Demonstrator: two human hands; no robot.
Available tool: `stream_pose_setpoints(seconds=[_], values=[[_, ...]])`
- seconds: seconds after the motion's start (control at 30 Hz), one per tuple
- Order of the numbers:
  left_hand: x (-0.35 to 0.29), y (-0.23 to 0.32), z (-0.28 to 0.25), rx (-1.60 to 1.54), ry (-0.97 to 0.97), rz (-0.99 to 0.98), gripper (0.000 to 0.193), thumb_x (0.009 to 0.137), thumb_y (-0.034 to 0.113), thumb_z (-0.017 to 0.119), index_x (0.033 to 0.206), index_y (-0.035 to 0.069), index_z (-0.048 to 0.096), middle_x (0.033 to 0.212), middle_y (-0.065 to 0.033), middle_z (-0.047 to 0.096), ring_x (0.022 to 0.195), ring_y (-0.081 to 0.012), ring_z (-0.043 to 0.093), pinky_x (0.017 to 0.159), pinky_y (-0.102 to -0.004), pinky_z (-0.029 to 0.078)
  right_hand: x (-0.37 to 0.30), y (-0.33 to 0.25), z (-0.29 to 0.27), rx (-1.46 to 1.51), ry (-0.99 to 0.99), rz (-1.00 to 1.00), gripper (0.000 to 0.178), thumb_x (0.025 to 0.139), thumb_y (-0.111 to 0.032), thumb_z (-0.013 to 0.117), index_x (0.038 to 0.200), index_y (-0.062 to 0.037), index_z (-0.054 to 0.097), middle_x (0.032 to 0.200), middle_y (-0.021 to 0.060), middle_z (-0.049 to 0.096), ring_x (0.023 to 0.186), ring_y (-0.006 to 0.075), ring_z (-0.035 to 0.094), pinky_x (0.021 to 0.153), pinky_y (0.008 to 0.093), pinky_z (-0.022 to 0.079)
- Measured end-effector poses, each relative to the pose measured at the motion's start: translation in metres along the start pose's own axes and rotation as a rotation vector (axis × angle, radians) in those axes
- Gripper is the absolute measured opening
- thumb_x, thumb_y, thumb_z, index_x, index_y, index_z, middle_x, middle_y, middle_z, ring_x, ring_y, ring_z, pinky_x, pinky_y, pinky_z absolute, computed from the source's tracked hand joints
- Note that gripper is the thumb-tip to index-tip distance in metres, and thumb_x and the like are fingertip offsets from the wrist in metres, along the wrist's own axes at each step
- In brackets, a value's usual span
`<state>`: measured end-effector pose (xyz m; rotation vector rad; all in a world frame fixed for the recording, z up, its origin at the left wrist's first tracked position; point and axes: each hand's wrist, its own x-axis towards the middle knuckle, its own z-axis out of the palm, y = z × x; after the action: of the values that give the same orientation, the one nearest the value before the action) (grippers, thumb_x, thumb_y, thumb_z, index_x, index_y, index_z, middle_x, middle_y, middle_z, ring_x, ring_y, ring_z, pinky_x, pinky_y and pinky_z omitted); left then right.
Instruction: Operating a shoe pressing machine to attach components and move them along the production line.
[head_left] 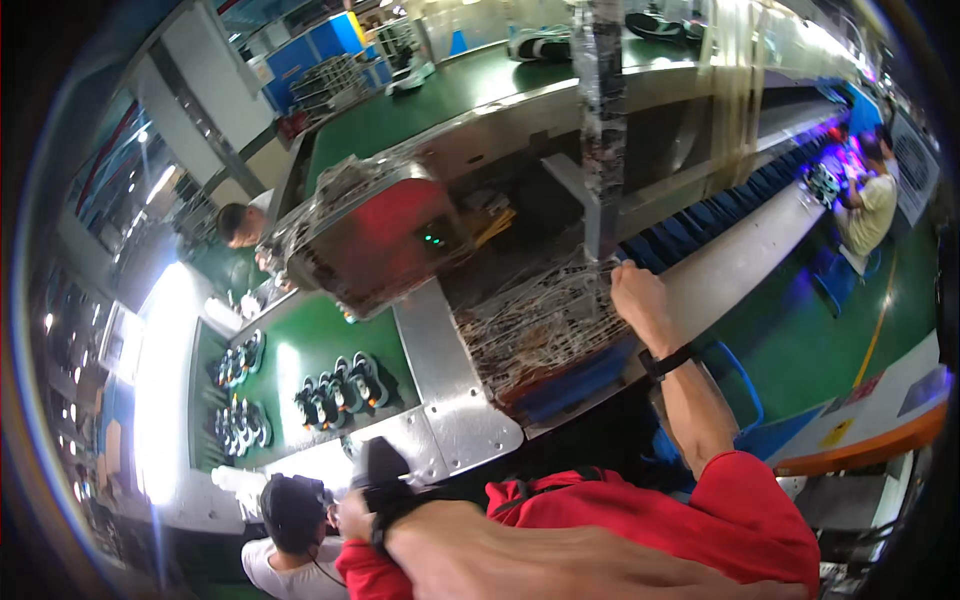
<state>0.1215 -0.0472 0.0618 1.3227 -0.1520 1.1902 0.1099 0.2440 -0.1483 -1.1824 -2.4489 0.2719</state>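
My right hand [640,300] is closed by the lower end of a plastic-wrapped upright post [602,130]; what its fingers hold, if anything, is hidden. A black band circles that wrist, and a red sleeve covers the upper arm. Beneath this hand is a ledge [540,335] covered in crumpled clear film. Low on the left, my left hand [355,515] is smeared by motion, its fingers unclear. Right above it shows a dark object [385,465] whose kind I cannot make out. Left of the post stands a film-wrapped machine box [385,245] with a red face and green lights.
Several shoes [340,390] stand on a green conveyor [285,345] at left. More lie on the far belt [450,105]. A person in white [290,560] is close by my left hand; another [240,225] is behind the box, a third [875,210] far right. A blue chair [745,390] stands right.
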Motion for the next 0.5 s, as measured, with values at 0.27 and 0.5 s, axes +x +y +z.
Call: stream_pose_setpoints(seconds=[0.27,0.5], values=[[-0.010,0.120,-0.070,0.943,0.097,0.000,0.079,0.083,0.057,0.066,0.118,-0.013,0.056,0.121,-0.0224,0.061,0.103,-0.0328,0.064,0.085,-0.0377,0.052,-0.014,-0.013,-0.008,0.018,0.063,0.066,0.026,0.093,-0.025,0.049,0.094,-0.0005,0.057,0.079,0.0233,0.067,0.075,0.0374,0.069,0.068,0.0462,0.055],[0.044,0.234,-0.287,2.214,0.525,-0.673,0.067,0.089,0.047,0.060,0.129,-0.006,0.053,0.126,-0.0281,0.057,0.114,-0.0347,0.059,0.097,-0.0381,0.045,-0.020,-0.001,-0.008,0.055,0.148,0.076,0.023,0.090,-0.022,0.054,0.096,-0.0003,0.058,0.075,0.0167,0.066,0.067,0.0336,0.067,0.062,0.0453,0.054]])
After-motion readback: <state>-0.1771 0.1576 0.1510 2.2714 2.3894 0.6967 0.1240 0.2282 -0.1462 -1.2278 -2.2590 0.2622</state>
